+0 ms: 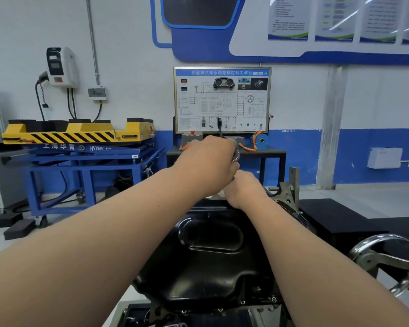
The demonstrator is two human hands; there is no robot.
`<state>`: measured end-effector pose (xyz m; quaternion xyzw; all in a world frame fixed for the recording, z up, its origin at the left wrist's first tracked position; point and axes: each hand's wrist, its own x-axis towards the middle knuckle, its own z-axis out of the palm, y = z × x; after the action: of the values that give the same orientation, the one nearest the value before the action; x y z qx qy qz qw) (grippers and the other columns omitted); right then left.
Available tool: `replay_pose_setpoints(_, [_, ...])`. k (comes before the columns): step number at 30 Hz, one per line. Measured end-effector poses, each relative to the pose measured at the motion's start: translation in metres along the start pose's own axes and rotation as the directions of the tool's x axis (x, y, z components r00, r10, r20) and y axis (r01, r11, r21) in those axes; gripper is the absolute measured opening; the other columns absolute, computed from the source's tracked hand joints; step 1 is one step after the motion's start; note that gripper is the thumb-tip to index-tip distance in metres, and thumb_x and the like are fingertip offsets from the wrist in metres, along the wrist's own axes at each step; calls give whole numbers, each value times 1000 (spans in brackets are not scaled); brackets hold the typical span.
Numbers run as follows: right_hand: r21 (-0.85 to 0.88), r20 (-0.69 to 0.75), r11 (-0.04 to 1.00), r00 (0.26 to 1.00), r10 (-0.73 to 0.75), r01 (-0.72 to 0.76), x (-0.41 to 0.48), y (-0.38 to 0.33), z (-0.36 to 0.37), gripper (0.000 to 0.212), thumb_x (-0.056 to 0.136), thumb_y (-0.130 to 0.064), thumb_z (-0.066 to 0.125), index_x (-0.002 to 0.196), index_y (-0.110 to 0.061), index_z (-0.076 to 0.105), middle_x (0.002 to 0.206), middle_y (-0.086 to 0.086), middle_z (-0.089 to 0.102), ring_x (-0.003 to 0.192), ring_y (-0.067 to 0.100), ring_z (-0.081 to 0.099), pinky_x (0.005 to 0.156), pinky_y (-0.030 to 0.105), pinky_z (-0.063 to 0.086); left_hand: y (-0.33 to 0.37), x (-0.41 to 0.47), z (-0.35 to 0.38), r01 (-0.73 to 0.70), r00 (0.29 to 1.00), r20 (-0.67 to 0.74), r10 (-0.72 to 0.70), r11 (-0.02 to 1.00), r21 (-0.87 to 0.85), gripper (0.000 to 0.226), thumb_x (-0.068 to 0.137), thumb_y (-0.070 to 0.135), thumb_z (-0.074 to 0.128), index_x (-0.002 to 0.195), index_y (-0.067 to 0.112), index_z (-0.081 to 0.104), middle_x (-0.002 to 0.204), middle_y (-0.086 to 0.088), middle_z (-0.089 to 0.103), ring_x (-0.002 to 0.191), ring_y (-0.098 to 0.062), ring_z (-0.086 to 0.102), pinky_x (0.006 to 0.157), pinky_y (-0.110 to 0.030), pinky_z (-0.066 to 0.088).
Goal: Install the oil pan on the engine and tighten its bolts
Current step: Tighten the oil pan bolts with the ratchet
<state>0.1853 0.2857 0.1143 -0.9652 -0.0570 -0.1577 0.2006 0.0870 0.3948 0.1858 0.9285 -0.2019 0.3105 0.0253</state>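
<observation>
Black oil pan (210, 256) is sitting on the engine (280, 204), bolts (274, 299) showing along the near flange. Left hand (208, 161) is gripping a shiny metal tool (235, 156). Right hand (244, 188) is curling below it, grip hidden. The pan is probably stiff and weighty; hold by the flange.

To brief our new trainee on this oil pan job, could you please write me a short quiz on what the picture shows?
1. True or false: the black oil pan lies on the floor.
2. The left hand grips: A) a shiny metal tool; B) a rag; C) nothing.
3. Fill in: the handwheel is on the person's ____ side.
Key: 1 false; 2 A; 3 right.
</observation>
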Motion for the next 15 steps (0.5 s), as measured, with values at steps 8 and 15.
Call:
replay_pose_setpoints(8, [86,12,995,999,46,-47,-7,-1,-3,6,91,-18,46,89,-12,46,87,6,51,76,24,52,58,29,37,1,-4,-1,43,999,11,-43,999,-28,21,96,31,48,108,17,57,98,-3,63,90,-23,56,73,-33,40])
replay_pose_setpoints(15, [97,50,993,997,57,-62,-7,-3,-4,12,90,-17,46,93,-7,52,91,10,56,79,26,57,62,32,43,7,-10,-7,33,999,41,-33,999,3,19,96,29,49,106,16,58,100,-1,62,92,-22,55,78,-37,46])
